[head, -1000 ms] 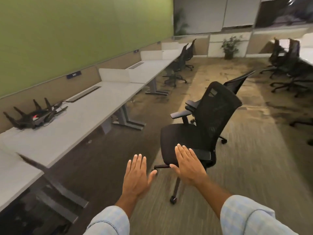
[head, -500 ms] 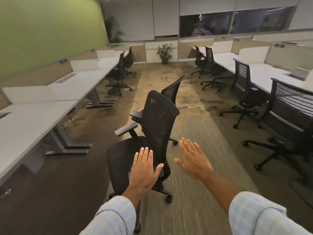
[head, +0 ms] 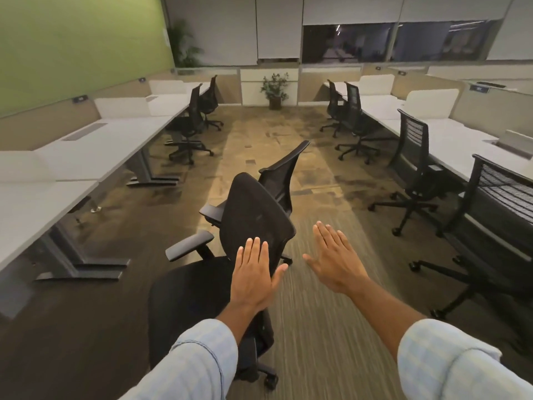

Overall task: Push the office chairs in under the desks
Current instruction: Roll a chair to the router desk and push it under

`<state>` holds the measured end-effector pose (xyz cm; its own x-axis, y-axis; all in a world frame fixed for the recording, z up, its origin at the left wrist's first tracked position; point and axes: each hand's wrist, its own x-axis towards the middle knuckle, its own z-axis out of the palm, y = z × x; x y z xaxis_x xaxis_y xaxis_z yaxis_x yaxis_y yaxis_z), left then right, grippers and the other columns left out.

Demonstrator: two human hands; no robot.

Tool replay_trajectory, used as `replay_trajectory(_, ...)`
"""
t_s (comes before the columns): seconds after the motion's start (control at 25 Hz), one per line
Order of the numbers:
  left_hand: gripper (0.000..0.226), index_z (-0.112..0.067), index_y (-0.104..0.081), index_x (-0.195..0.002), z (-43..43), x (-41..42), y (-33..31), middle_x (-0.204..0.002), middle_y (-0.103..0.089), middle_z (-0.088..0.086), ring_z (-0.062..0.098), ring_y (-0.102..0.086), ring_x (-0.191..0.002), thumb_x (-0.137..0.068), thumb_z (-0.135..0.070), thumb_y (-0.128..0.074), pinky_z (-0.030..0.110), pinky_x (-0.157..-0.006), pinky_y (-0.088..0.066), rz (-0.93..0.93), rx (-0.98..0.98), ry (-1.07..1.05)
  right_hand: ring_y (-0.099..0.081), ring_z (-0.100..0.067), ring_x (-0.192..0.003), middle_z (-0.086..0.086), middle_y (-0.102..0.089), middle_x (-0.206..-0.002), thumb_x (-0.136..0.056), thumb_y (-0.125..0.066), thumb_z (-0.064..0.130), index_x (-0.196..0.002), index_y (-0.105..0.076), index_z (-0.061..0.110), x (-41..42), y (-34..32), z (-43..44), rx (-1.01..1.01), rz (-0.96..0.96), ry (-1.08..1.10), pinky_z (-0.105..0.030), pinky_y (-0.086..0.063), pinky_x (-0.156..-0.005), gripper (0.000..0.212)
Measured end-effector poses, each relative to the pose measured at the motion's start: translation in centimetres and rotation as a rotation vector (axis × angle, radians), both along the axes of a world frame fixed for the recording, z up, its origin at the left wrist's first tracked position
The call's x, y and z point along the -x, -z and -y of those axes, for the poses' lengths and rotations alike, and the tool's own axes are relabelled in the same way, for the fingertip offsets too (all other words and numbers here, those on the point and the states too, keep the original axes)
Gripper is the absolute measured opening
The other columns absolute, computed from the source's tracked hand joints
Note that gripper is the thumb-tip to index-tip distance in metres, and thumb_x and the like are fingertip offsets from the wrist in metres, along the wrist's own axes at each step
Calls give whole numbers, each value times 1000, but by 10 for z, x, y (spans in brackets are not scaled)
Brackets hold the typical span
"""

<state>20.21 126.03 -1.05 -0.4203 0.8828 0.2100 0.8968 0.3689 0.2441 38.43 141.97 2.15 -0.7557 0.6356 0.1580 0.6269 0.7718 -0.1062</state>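
A black mesh office chair [head: 253,215] stands loose in the aisle just ahead, its seat turned toward the left row of white desks [head: 86,157]. A second black chair [head: 284,171] stands right behind it, also out in the aisle. My left hand [head: 255,275] is flat and open in front of the near chair's backrest, and I cannot tell whether it touches it. My right hand [head: 334,258] hovers open over the carpet to the right of that chair, holding nothing. Light blue sleeves cover both forearms.
Two chairs [head: 190,125] sit at the far left desks. The right row of desks [head: 450,140] has several black chairs along it, the nearest [head: 496,226] standing out from the desk. A potted plant [head: 274,90] stands at the far wall. Carpeted aisle runs down the middle.
The view has swung right, from the left desks to straight down the aisle. The near chair now sits lower and left of centre. Both hands stay open and raised.
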Motion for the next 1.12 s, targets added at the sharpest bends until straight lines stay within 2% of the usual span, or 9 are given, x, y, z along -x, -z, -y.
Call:
replay_trajectory(0.24, 101, -15, -16, -173, -74, 18, -8, -183, -9, 9, 25, 4, -169, -99, -84, -2, 45, -137, 2, 37, -48, -96, 10, -22, -163, -8, 7, -178, -109, -20, 62, -169, 4, 11, 50, -12, -87, -3, -31, -99, -40, 8, -130, 82)
replay_trajectory(0.4, 105, -16, -16, -173, -126, 24, -15, -182, -11, 9, 24, 2, -169, -96, -86, 3, 46, -137, -2, 91, -82, -206, 7, -20, -164, -7, 3, -179, -109, -19, 62, -169, 0, 13, 96, -13, -157, -28, -29, -271, -41, 5, -131, 80)
replay_trajectory(0.56, 84, -16, -14, -173, -176, 31, -26, -182, -13, 9, 24, 0, -169, -110, -70, -27, 45, -137, -2, 243, -16, -380, 3, -21, -164, -6, -1, -179, -111, -16, 59, -170, -3, 13, 151, -13, -225, -13, 17, -427, -41, 3, -130, 76)
replay_trajectory(0.68, 86, -15, -13, -174, -204, 32, -32, -182, -12, 10, 26, -3, -169, -110, -69, -32, 50, -137, -4, 306, 76, -500, 2, -22, -164, -6, -1, -179, -111, -14, 59, -170, -3, 14, 193, -11, -257, -44, 66, -588, -43, 3, -131, 75)
replay_trajectory(0.8, 90, -12, -12, -173, -229, 34, -35, -181, -17, 13, 28, -12, -168, -108, -67, -42, 52, -136, -8, 367, 113, -617, -1, -20, -164, -3, -6, -179, -107, -14, 64, -170, -7, 15, 227, -14, -276, -7, 106, -762, -44, -2, -132, 80)
replay_trajectory(0.92, 86, -10, -6, -173, -250, 29, -38, -181, -14, 16, 31, -14, -167, -112, -54, -47, 53, -135, -13, 386, 134, -719, -1, -17, -164, 2, -6, -179, -103, -10, 68, -171, -10, 20, 255, -12, -289, -16, 149, -898, -45, -4, -133, 83)
replay_trajectory(1.04, 80, -12, -4, -173, -260, 24, -39, -182, -12, 15, 32, -15, -167, -114, -47, -45, 54, -134, -20, 397, 100, -792, 7, -15, -163, 6, 0, -179, -109, -17, 64, -171, -7, 23, 275, -7, -293, 6, 224, -1003, -42, 2, -132, 75)
replay_trajectory(1.12, 78, -14, -4, -173, -261, 23, -38, -182, -12, 13, 32, -20, -166, -115, -48, -43, 53, -131, -28, 405, 85, -818, 12, -14, -162, 7, 4, -179, -109, -14, 65, -171, -4, 23, 283, -1, -297, -15, 209, -1044, -41, 7, -131, 75)
